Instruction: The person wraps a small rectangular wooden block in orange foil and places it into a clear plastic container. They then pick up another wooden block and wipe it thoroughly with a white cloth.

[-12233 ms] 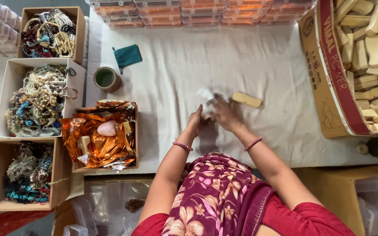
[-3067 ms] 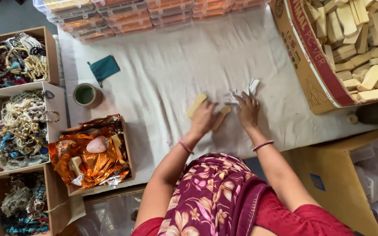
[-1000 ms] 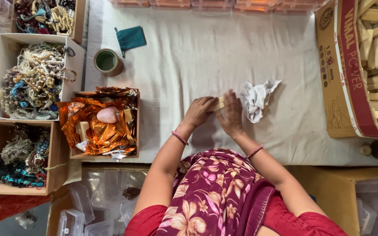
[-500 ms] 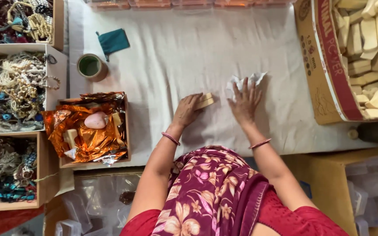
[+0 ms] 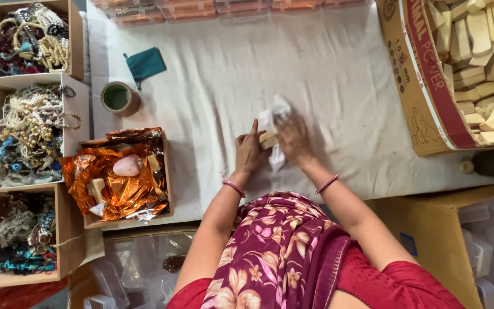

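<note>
In the head view, near the middle of the frame, the left hand (image 5: pixel 249 152) pinches a small pale wooden block (image 5: pixel 267 139) at its left end, with the index finger pointing up and the other fingers curled around the block. The right hand (image 5: pixel 294 139) is pressed on a crumpled white cloth (image 5: pixel 274 117) that lies against and partly under the block; this hand is blurred, so I cannot tell exactly how its fingers are closed, but they seem bent onto the cloth. Both hands are close together, just above the white sheet (image 5: pixel 327 68) that covers the table.

At the right edge stands a large cardboard box (image 5: pixel 415 86) full of similar wooden blocks (image 5: pixel 481 51). At the left of the frame there are three boxes of beaded strings (image 5: pixel 30 129), and beside them a box lined with orange foil (image 5: pixel 118 180) holding a pink stone (image 5: pixel 126 165). A roll of green tape (image 5: pixel 120 98) and a small teal pouch (image 5: pixel 146 64) lie in the upper left. Clear plastic cases (image 5: pixel 230 7) run along the upper edge.

What could go wrong, in my judgement: the block is held only by its end, so strong rubbing by the right hand could twist it out of the left fingers. The cloth is loose and bunched, so it could slip off the block and miss some faces.
</note>
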